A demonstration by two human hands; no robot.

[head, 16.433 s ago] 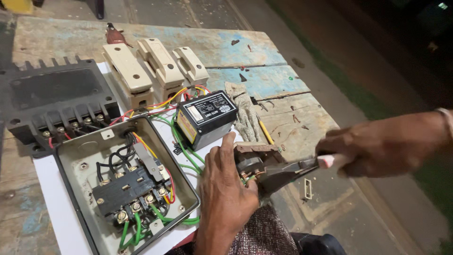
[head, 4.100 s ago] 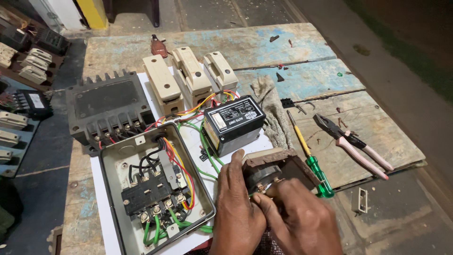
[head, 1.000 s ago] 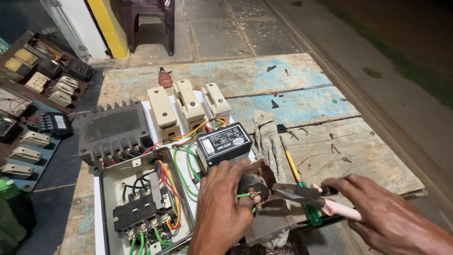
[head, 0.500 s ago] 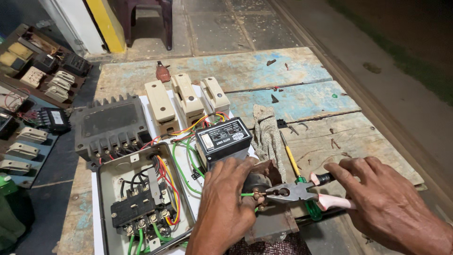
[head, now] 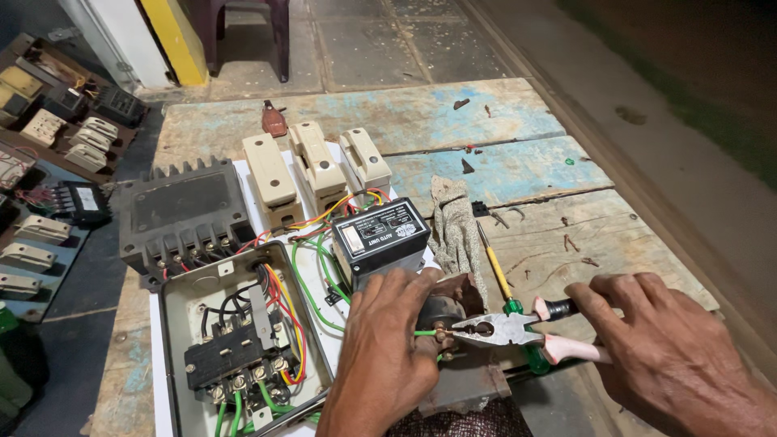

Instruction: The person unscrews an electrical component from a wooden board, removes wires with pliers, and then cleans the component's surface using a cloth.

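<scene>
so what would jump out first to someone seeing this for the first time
First the two hands low in the middle: the right hand grips pliers whose tip pinches a green wire at a rusty brown part that the left hand steadies. Left of them lies an open grey metal box of red, yellow and green wiring, with three cream fuse holders behind on the worn blue-painted wooden table.

Black relay unit (head: pixel 379 236) sits mid-table: open switch box (head: pixel 243 340) to its left and nearer, three fuse carriers (head: pixel 317 166) behind it, rag (head: pixel 455 235) and screwdriver (head: pixel 502 283) right, pliers (head: pixel 518 330) in front.
</scene>
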